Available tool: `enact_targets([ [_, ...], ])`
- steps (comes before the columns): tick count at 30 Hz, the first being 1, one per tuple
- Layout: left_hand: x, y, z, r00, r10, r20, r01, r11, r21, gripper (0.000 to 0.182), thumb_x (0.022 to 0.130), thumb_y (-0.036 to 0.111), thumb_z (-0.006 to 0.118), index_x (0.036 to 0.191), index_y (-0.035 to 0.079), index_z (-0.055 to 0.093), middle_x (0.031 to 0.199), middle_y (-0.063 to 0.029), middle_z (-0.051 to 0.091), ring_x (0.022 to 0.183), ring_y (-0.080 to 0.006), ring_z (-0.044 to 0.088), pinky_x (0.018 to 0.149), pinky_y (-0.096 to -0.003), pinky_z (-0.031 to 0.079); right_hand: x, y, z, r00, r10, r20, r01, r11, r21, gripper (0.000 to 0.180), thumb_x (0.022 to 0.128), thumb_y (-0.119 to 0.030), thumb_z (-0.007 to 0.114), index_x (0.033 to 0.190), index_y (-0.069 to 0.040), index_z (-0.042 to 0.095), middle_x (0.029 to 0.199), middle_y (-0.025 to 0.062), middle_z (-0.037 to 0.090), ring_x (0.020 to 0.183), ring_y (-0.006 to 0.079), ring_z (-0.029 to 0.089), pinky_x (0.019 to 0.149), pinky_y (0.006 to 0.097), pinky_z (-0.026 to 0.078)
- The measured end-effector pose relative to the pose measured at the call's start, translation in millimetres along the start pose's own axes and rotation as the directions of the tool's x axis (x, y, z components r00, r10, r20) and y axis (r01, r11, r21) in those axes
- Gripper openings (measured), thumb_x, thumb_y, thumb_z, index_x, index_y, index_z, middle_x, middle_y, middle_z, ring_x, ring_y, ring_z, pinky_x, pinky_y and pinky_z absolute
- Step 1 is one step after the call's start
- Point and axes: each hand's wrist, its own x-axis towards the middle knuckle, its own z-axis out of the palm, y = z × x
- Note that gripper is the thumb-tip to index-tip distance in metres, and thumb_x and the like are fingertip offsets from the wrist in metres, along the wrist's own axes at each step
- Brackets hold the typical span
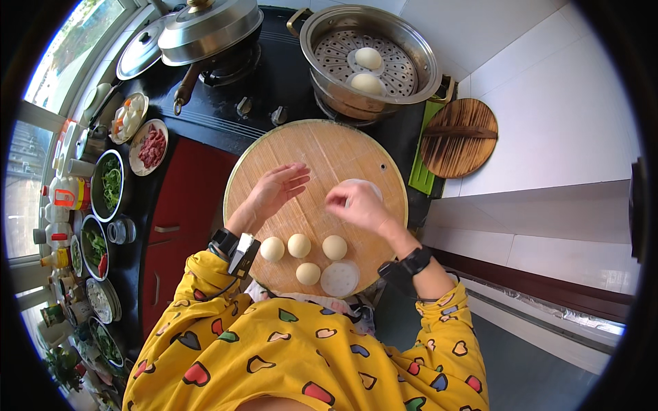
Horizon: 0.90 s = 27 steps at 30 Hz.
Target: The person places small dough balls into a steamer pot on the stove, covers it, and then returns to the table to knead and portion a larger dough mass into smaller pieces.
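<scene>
My left hand [280, 190] is above a round wooden board [313, 149], palm turned inward and fingers extended, holding nothing. To its right, my right hand [357, 205] has its fingers bent together and is slightly blurred. Behind that hand, a round white sheet [371, 186] shows only in part, so I cannot tell whether my fingers grip it. Near the front of the board sit several smooth dough balls, among them a left one [272, 249], a right one [334, 247] and a lower one [308, 274]. Beside the lower ball lies round perforated steamer paper [340, 278].
A steamer pot [307, 43] with two dough balls [368, 58] on its perforated rack stands on the black stove [277, 67]. Left of it is a lidded pan [211, 31]. A plate of raw meat [152, 146] and bowls of greens [110, 183] line the left counter. A wooden lid [459, 137] leans right.
</scene>
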Motion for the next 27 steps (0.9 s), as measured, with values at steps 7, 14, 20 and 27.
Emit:
enact_targets([
  [7,-23.6,-22.8,-11.4,0.976,-0.143,0.166,-0.008,0.733,0.680,0.029,0.095,0.021,0.058,0.119,0.004,0.059,0.116,-0.0054,0.062,0.108,-0.0152,0.056,0.096,-0.0287,0.043,-35.9,17.8,47.9,0.976,0.004,0.220,0.038,0.982,-0.186,0.039,0.067,-0.027,0.080,0.098,-0.008,0.067,0.095,0.0112,0.064,0.100,0.0312,0.059,0.084,0.0399,0.050],
  [14,-23.8,-37.2,3.9,0.981,-0.127,0.147,0.013,0.799,0.602,0.031,0.097,0.022,0.056,0.122,0.004,0.056,0.118,-0.0054,0.060,0.112,-0.0160,0.056,0.099,-0.0306,0.042,-45.7,54.3,6.2,0.898,0.100,-0.429,-0.280,0.882,-0.380,0.036,0.073,-0.015,0.076,0.105,-0.004,0.064,0.103,0.0130,0.063,0.097,0.0302,0.060,0.084,0.0390,0.049],
  [20,-11.8,-39.6,30.1,0.986,-0.076,0.151,-0.006,0.878,0.479,0.030,0.098,0.023,0.055,0.122,0.006,0.058,0.116,-0.0046,0.061,0.108,-0.0140,0.056,0.097,-0.0290,0.042,-49.3,88.5,1.9,0.791,0.424,-0.441,-0.538,0.826,-0.169,0.041,0.069,-0.010,0.078,0.103,-0.003,0.058,0.104,0.0146,0.060,0.098,0.0337,0.058,0.081,0.0412,0.048],
  [27,-3.6,-35.6,40.7,0.985,-0.079,0.155,-0.008,0.868,0.496,0.028,0.099,0.022,0.053,0.122,0.008,0.056,0.120,-0.0041,0.060,0.115,-0.0153,0.054,0.102,-0.0308,0.040,-56.9,99.9,11.2,0.774,0.193,-0.603,-0.421,0.869,-0.261,0.038,0.067,-0.011,0.079,0.099,-0.004,0.059,0.089,0.0107,0.064,0.083,0.0280,0.064,0.074,0.0370,0.051],
])
